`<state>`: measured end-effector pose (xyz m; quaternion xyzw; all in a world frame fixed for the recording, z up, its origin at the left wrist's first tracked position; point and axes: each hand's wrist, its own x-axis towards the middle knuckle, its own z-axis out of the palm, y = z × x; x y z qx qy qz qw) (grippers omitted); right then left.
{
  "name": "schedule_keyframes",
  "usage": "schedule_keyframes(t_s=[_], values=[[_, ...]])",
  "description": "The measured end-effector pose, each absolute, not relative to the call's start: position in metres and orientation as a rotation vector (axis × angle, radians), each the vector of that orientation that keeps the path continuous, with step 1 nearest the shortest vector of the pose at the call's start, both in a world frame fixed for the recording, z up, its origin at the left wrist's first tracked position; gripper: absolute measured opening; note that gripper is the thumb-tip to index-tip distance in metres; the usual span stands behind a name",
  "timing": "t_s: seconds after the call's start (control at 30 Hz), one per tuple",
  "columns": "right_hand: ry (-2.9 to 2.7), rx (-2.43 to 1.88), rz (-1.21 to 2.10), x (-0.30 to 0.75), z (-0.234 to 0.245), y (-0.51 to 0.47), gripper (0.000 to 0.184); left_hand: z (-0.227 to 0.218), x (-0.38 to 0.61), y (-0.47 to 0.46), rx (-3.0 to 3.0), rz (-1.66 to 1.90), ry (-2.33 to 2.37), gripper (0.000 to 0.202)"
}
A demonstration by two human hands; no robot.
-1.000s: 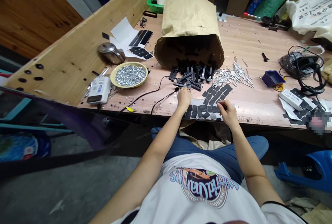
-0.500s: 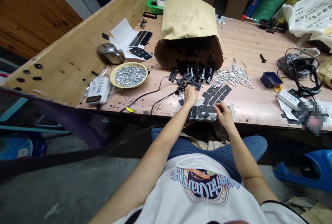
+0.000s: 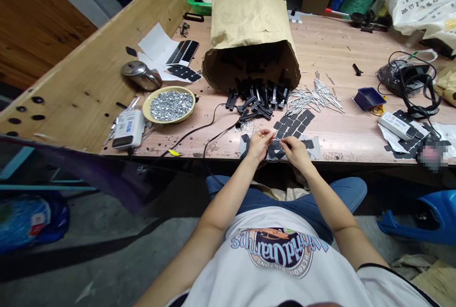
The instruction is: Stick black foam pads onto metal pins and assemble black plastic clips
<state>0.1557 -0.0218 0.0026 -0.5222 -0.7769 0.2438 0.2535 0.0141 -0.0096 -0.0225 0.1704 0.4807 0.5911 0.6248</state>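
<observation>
Over the near table edge my left hand (image 3: pixel 261 144) and my right hand (image 3: pixel 297 152) are close together, fingertips pinched and facing each other. A thin silvery rod (image 3: pixel 277 139) seems to lie between them, at my right fingertips. Whatever my left fingers pinch is too small to make out. Beneath the hands is a grey sheet with black stickers (image 3: pixel 313 145). Just beyond lie black plastic parts (image 3: pixel 261 103), spilling from a brown paper bag (image 3: pixel 251 17), with tiny metal rings (image 3: pixel 245 126) before them. Loose metal rods (image 3: pixel 315 98) are scattered to the right.
A yellow bowl of small metal pieces (image 3: pixel 171 105), a metal pot (image 3: pixel 140 74) and a white box-shaped device (image 3: pixel 128 129) stand left. A black cable (image 3: pixel 194 131) crosses the table. To the right are a dark blue box (image 3: pixel 368 99) and a black headset strap (image 3: pixel 420 103).
My left hand has drawn back from the black parts and rings toward me. My right hand has shifted slightly left, and the fingertips now meet. The camera view has moved a little.
</observation>
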Motion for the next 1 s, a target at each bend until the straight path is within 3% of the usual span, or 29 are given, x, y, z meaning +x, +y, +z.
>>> schedule_keyframes(t_s=[0.43,0.87,1.0], values=[[-2.287,-1.525,0.515,0.151,0.009,-0.029,0.009,-0.032,0.024,-0.029,0.414,1.449,1.01,0.039],[-2.385,-1.487,0.745,0.156,0.012,-0.029,0.029,-0.048,0.028,-0.033,0.597,1.55,0.888,0.051],[-2.341,-1.562,0.538,0.154,0.01,-0.036,0.026,-0.046,0.032,-0.035,0.596,1.628,0.928,0.049]])
